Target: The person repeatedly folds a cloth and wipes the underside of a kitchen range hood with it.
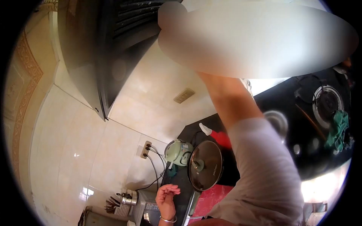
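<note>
My left hand (pixel 166 200), a bracelet at its wrist, is raised near the counter edge with fingers loosely bent and nothing in them. Close by, a dark-rimmed glass lid (pixel 209 174) with a knob stands on edge against a pale green rice cooker (pixel 177 151). My right arm (pixel 235 100), in a light sleeve, reaches up across the view above the black stove. A large blurred patch covers its far end, so my right hand and anything it holds are hidden. Partly behind the sleeve is a red item with a white end (pixel 205 129).
The black gas stove (pixel 301 158) has burners and a green cloth (pixel 338 130). A dark range hood (pixel 113 45) hangs above. Cords run from a wall socket (pixel 146 149). A microwave (pixel 148 211), a steel pot (pixel 129 196) and a utensil holder (pixel 121 209) are near my left hand.
</note>
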`<state>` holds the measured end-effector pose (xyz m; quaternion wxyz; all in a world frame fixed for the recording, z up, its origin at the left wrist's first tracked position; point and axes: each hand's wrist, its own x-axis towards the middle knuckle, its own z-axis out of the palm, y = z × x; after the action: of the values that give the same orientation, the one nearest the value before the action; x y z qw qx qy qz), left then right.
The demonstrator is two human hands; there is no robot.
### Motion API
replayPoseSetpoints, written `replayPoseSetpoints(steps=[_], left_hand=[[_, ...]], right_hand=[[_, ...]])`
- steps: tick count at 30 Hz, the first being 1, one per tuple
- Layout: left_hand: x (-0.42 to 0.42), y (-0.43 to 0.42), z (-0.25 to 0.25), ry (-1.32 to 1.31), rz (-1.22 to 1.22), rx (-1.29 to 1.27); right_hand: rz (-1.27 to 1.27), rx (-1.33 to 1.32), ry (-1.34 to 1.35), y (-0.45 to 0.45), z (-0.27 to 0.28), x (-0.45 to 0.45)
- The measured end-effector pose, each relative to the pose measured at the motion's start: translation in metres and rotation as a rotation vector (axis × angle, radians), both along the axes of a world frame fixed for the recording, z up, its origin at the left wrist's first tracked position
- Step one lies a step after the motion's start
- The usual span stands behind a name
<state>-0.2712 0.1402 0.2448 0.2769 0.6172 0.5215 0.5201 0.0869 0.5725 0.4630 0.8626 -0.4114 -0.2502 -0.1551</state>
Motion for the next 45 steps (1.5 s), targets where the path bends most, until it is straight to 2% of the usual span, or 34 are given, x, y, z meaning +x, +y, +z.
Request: replayPoseSetpoints(steps=[1,3,5,7,10,12,14,16,19,22,25,34,37,41,43,45], left_hand=[[0.0,-0.001,0.0,0.001,-0.003,-0.007],[0.001,-0.001,-0.003,-0.003,-0.009,-0.015],[0.0,-0.001,-0.005,0.01,-0.004,-0.024],[0.0,0.0,-0.007,0.007,-0.001,-0.026],[0.003,0.002,-0.008,-0.008,-0.002,-0.025],[0.005,0.004,-0.007,-0.01,-0.003,-0.018],[0.01,0.006,-0.005,-0.01,0.005,-0.01],[0.013,0.008,-0.005,-0.01,0.011,-0.01],[0.013,0.011,-0.006,-0.006,0.018,-0.019],[0.011,0.014,-0.008,-0.008,0.013,-0.015],[0.01,0.017,-0.01,-0.013,-0.008,-0.01],[0.006,0.024,-0.017,-0.001,-0.014,-0.017],[0.008,0.026,-0.018,0.0,-0.017,-0.008],[0.016,0.03,-0.018,0.016,-0.038,-0.019],[0.023,0.034,-0.015,0.014,-0.077,-0.046],[0.029,0.039,-0.014,0.037,-0.118,-0.042]], right_hand=[[0.166,-0.112,0.012,-0.019,-0.003,0.0],[0.226,-0.068,0.018,-0.033,-0.007,0.003],[0.113,-0.097,-0.073,-0.045,-0.012,0.01],[-0.181,-0.196,-0.273,-0.058,-0.018,0.023],[-0.181,-0.279,-0.318,-0.065,-0.02,0.032],[0.115,-0.035,-0.073,-0.079,-0.024,0.028],[0.335,0.03,0.126,-0.065,-0.019,0.03],[0.472,-0.087,0.279,-0.029,-0.007,0.042],[0.508,-0.037,0.293,-0.037,-0.007,0.04],[0.217,0.079,0.144,-0.017,-0.012,0.037],[0.083,0.174,0.088,-0.022,-0.015,0.031],[0.012,0.139,-0.175,-0.029,-0.028,0.042],[0.26,0.232,-0.076,-0.022,-0.035,0.053],[0.78,0.313,-0.006,-0.023,-0.061,0.069],[1.016,0.347,-0.013,-0.063,-0.078,0.065],[1.129,0.356,0.004,-0.095,-0.095,0.061]])
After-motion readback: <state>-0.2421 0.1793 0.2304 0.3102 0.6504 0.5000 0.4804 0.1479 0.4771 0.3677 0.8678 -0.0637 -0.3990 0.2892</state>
